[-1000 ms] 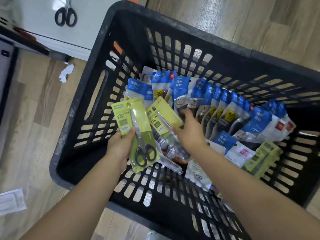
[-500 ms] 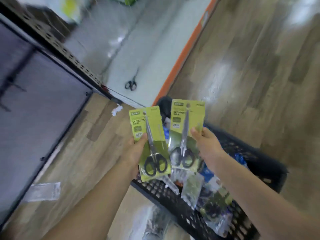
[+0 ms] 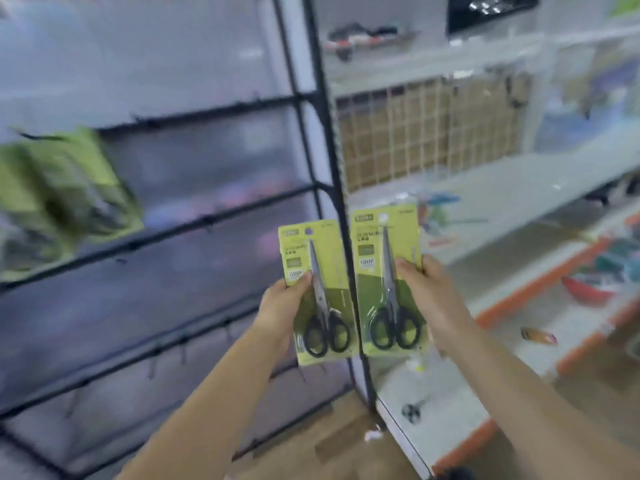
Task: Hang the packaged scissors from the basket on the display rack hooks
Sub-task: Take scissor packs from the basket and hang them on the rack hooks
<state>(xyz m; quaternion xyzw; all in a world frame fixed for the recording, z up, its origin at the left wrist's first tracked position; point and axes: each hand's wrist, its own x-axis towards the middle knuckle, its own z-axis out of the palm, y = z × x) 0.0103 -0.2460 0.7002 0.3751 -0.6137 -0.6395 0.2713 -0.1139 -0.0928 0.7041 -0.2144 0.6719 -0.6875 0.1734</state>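
My left hand [image 3: 282, 311] grips a green-carded pack of black-handled scissors [image 3: 317, 292] by its left edge, thumb on the front. My right hand [image 3: 427, 289] grips a second, matching pack [image 3: 388, 282] by its right edge. Both packs are held upright side by side at chest height in front of the black display rack [image 3: 207, 220], whose horizontal bars carry short hooks [image 3: 154, 362]. Several green packs [image 3: 62, 199] hang blurred on the rack's upper left. The basket is out of view.
The rack's black upright post [image 3: 332, 168] stands just behind the two packs. To the right run white shelves with orange edges [image 3: 519, 299], a wire grid panel [image 3: 426, 129], loose scissors [image 3: 412, 412] and small items. Wooden floor shows below.
Both hands have lifted a green pack out of the basket and raised it up. The view has swung up from the basket and floor to face the rack.
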